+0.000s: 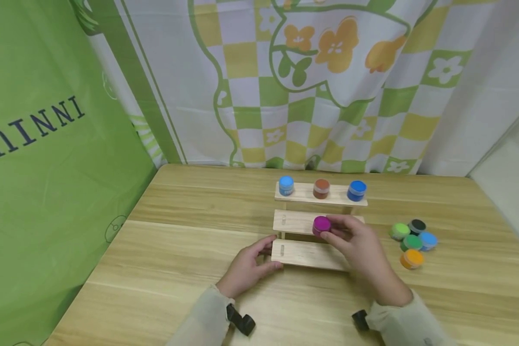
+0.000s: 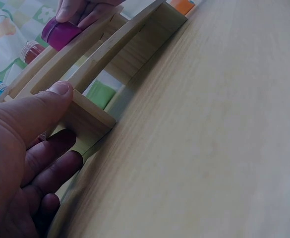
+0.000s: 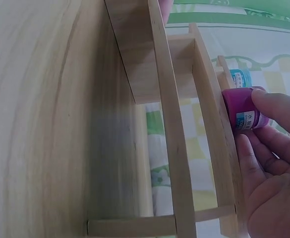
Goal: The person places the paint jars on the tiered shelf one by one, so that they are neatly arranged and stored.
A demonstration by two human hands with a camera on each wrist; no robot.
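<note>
A three-step wooden rack stands on the table. My right hand pinches a purple paint jar at the middle step, thumb on one side and fingers on the other. In the right wrist view the jar meets that step, its label facing the camera. At the rack's lower left end, my left hand grips the bottom step between thumb and fingers. Along the top step sit a light blue jar, a brown jar and a dark blue jar.
Right of the rack, several more jars lie in a cluster: light green, black, green, light blue and orange. A patterned curtain hangs behind the wooden table, with green cloth at the left.
</note>
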